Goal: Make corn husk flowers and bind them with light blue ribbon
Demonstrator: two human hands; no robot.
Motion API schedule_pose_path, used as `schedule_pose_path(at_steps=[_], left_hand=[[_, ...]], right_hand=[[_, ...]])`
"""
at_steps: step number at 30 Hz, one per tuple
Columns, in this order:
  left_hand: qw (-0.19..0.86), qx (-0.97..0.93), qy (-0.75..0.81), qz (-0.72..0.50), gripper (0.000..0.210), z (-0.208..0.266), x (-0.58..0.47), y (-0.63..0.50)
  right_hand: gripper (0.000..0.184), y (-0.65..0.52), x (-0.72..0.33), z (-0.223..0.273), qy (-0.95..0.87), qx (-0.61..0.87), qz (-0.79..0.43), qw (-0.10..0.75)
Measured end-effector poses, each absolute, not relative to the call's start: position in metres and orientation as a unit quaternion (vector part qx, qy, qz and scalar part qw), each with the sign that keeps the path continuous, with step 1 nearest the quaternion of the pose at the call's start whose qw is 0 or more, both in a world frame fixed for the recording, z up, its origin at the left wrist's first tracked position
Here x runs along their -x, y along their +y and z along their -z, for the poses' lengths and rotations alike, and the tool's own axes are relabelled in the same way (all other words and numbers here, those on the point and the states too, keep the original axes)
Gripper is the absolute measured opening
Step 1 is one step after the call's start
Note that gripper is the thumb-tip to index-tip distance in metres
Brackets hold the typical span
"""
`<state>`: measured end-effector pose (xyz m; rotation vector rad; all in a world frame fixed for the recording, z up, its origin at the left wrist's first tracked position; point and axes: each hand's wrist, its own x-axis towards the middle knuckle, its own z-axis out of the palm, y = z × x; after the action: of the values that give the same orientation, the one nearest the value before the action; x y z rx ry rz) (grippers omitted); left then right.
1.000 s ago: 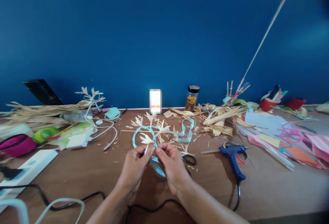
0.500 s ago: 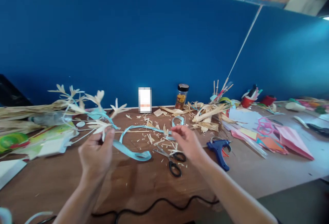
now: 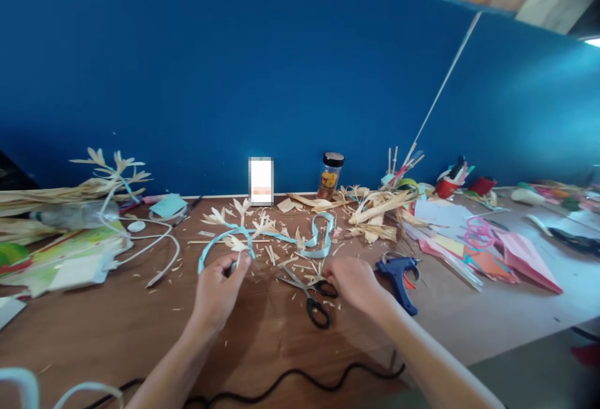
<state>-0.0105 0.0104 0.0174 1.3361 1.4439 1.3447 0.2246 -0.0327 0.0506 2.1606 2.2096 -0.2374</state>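
My left hand (image 3: 220, 284) pinches the lower stem of a sprig of pale dried-husk flowers (image 3: 241, 215), its branches wrapped in light blue ribbon (image 3: 205, 247). The ribbon loops from the sprig and trails rightward across the table, curling near the jar. My right hand (image 3: 354, 281) is low over the black-handled scissors (image 3: 317, 313), its fingers drawn together at a small husk flower (image 3: 315, 276) lying across them. The fingertips are partly hidden, but they appear closed on that flower's edge. The scissors lie with blades spread among husk scraps.
A blue glue gun (image 3: 398, 277) lies right of my right hand. Behind stand a black-lidded jar (image 3: 329, 177) and a blurred white rectangle (image 3: 260, 182). Husk strips (image 3: 379, 209) and coloured paper (image 3: 527, 259) are on the right. A white cable (image 3: 175, 249) and another husk sprig (image 3: 119, 168) are left.
My left hand has moved right with the sprig, away from the other husk sprig at the left. My right hand has left the ribbon and come down to the small husk flower by the scissors.
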Motion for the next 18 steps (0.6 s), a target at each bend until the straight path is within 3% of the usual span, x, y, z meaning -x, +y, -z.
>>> schedule_pose_path(at_steps=[6, 12, 14, 18], left_hand=[[0.356, -0.589, 0.537, -0.487, 0.02, -0.013, 0.008, 0.007], [0.405, -0.55, 0.532, -0.5, 0.021, -0.012, 0.006, 0.006], [0.427, -0.53, 0.528, -0.509, 0.022, -0.012, 0.005, 0.006], [0.456, -0.513, 0.51, -0.519, 0.024, -0.013, 0.001, 0.004]], right_hand=[[0.012, -0.029, -0.23, -0.047, 0.732, -0.674, 0.094, 0.026], [0.014, -0.031, -0.236, -0.038, 0.736, -0.669, 0.101, -0.01], [0.016, -0.032, -0.229, -0.042, 0.72, -0.682, 0.102, -0.079], [0.011, -0.032, -0.192, -0.052, 0.69, -0.578, 0.243, -0.362]])
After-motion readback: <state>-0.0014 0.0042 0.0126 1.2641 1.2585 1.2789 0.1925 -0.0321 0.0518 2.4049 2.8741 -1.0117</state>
